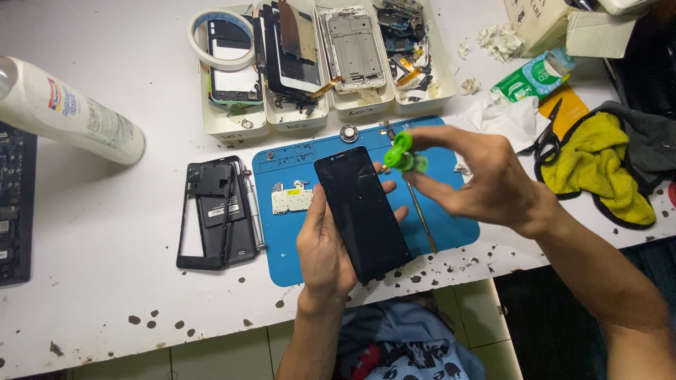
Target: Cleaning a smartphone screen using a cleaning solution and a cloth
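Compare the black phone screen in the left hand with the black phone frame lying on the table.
The phone screen is a solid, glossy black slab, held up over the blue mat by the left hand. The phone frame lies flat on the white table, untouched. It looks hollow, with an open window and exposed inner parts. Both are black, rectangular and of similar size.

Both forearms are bare from wrist to elbow, with no sleeves, watch, rings or gloves showing. The left hand [325,243] and right hand [493,184] have short, unpainted nails. Below, at the lap, blue clothing [401,348] carries a red, black and white print.
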